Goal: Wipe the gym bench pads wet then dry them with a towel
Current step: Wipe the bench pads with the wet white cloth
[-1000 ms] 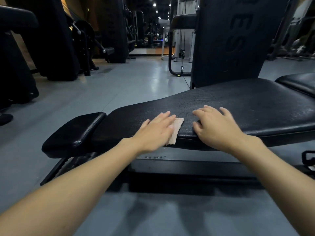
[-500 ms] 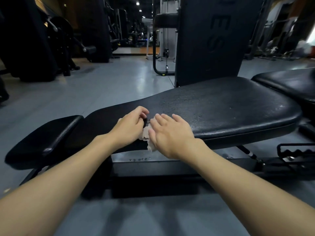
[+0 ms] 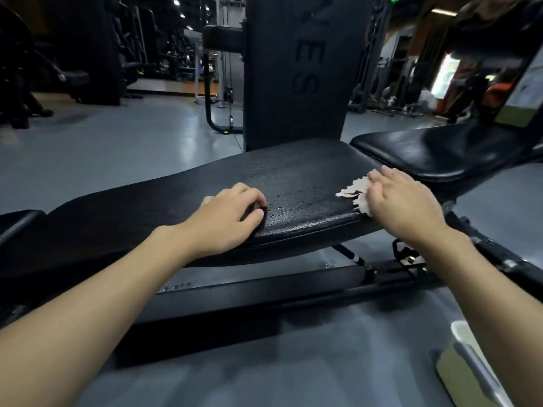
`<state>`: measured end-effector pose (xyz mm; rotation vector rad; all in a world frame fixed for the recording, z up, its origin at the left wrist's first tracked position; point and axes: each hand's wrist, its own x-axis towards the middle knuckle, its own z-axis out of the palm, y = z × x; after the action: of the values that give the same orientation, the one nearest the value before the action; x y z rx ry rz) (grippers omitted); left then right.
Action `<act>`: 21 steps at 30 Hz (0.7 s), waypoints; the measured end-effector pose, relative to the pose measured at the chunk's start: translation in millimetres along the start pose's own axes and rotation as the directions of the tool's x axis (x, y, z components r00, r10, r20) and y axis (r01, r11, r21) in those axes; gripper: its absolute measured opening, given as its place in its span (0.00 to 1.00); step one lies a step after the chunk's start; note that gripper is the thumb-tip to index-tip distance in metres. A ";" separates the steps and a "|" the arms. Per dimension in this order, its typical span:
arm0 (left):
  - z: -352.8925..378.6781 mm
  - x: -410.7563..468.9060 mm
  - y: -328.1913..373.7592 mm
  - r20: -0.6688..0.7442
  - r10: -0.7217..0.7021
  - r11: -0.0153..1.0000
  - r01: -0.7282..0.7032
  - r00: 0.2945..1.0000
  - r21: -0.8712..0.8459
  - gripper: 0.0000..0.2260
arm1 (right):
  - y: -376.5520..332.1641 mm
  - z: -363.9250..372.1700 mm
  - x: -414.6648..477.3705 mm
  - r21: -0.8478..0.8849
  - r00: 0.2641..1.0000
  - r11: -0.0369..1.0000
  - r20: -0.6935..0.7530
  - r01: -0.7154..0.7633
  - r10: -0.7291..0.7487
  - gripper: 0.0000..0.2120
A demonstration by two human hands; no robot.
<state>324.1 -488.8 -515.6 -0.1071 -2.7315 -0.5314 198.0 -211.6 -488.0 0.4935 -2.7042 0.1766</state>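
1. Long bench pad (image 3: 293,183) lying lengthwise left to right, right end just beside seat pad (image 3: 440,154).
2. Crumpled pale cloth (image 3: 354,193) at that right end, poking leftward.
3. Right hand (image 3: 402,201) flat, fingers straight, pressing cloth.
4. Left hand (image 3: 232,214) mid-pad, fingers curled, holding nothing visible.

Crumpled pale cloth (image 3: 354,190) on black pad (image 3: 293,183)

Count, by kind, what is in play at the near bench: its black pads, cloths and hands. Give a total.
Black pads: 3 (long pad, right pad, small left pad)
Pale cloth: 1
Hands: 2 (left hand, right hand)
Total: 6
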 end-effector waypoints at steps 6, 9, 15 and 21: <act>-2.3 -6.3 -12.7 -0.004 0.030 0.992 -0.030 1.000 -0.122 0.12 | -57.5 5.0 -20.6 -0.130 0.989 0.983 -0.049 0.132 -0.139 0.34; -5.1 -8.7 -19.1 -0.041 -0.039 0.976 0.029 0.998 -0.216 0.15 | -108.6 10.0 -34.9 -0.079 0.960 0.957 0.019 0.281 -0.280 0.37; -23.6 -40.4 -67.5 -0.072 -0.165 0.943 0.136 0.984 -0.302 0.16 | -207.8 34.4 -54.4 -0.022 0.872 0.875 0.095 0.484 -0.480 0.41; -69.5 -98.4 -129.4 -0.124 -0.322 0.921 0.281 0.939 -0.270 0.18 | -314.5 54.4 -64.4 0.046 0.777 0.790 0.156 0.611 -0.610 0.27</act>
<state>420.8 -635.4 -535.7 0.2916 -2.5179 -0.9250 348.8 -494.2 -546.4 1.4060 -2.5286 -0.0610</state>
